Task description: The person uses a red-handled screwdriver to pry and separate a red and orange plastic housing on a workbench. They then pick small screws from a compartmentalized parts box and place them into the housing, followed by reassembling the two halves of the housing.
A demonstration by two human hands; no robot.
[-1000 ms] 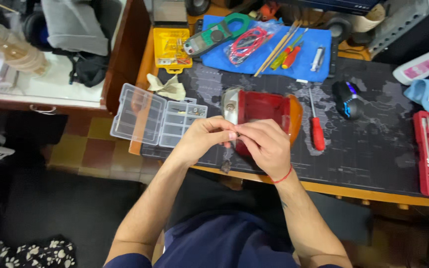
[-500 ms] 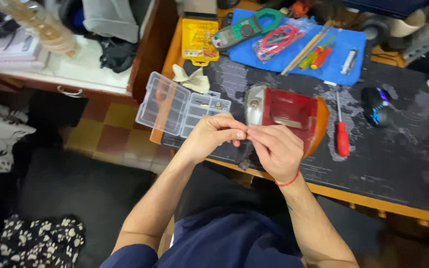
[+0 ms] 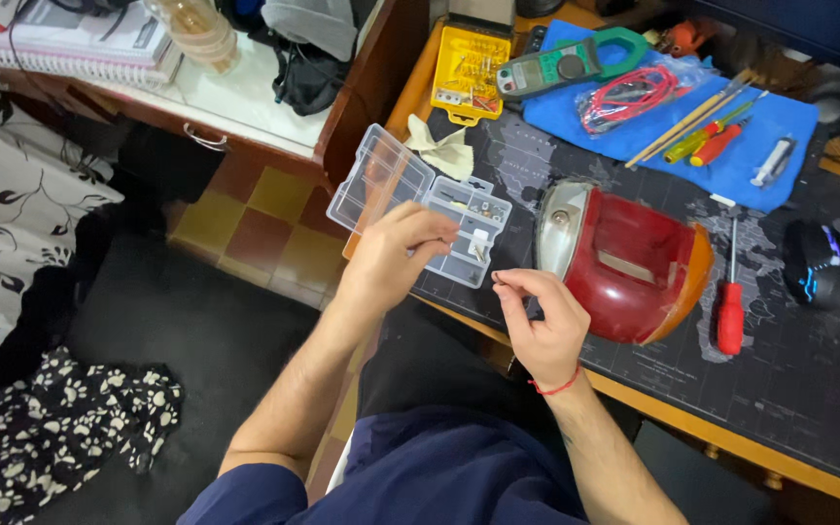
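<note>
My left hand (image 3: 391, 258) reaches over the open clear plastic parts box (image 3: 410, 199) at the desk's left edge, fingertips curled at one of its small compartments; whether they pinch a part I cannot tell. My right hand (image 3: 537, 316), with a red thread on its wrist, hovers apart from the left, thumb and forefinger pinched on a tiny metal part (image 3: 498, 279). Just right of it lies a red vehicle lamp housing (image 3: 624, 262) with a chrome end and an orange rim.
A red-handled screwdriver (image 3: 729, 306) lies right of the lamp on the dark desk mat (image 3: 809, 379). A blue cloth (image 3: 692, 146) holds a green clamp meter, red leads and small tools. A yellow bit case (image 3: 467, 68), a mouse (image 3: 814, 262), tiled floor at left.
My hands, held together in front of the lamp before, have parted; the left has moved to the parts box. The view has swung left and down.
</note>
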